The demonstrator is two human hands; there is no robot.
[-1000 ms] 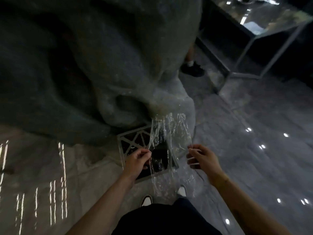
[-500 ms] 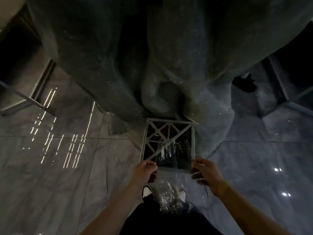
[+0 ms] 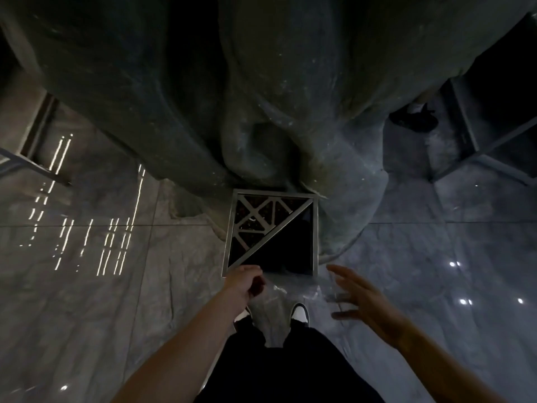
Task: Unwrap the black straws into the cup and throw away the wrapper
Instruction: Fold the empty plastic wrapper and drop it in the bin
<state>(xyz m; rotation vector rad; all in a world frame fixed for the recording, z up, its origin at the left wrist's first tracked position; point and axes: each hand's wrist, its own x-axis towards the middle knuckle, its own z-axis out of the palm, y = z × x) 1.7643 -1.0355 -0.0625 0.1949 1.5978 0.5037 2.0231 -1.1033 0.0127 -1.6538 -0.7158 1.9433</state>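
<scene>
My left hand (image 3: 244,282) is closed on one edge of the clear plastic wrapper (image 3: 274,298). The wrapper hangs crumpled below the hand, just above my shoes and short of the bin's near rim. My right hand (image 3: 363,301) hovers to the right with fingers spread and holds nothing. Ahead stands a square metal-framed bin (image 3: 315,234) set in the floor, half of its top covered by a lattice, the other half a dark triangular opening (image 3: 284,251). No straws or cup are in view.
A large dark rock-like sculpture (image 3: 261,97) rises right behind the bin. Metal frame legs stand at the far left (image 3: 35,167) and far right (image 3: 476,158). Another person's black shoe (image 3: 414,119) is at the upper right. The floor is glossy marble.
My right hand has let go of the wrapper and swung out to the right with fingers apart. The wrapper now hangs from my left hand alone, lower and closer to my feet.
</scene>
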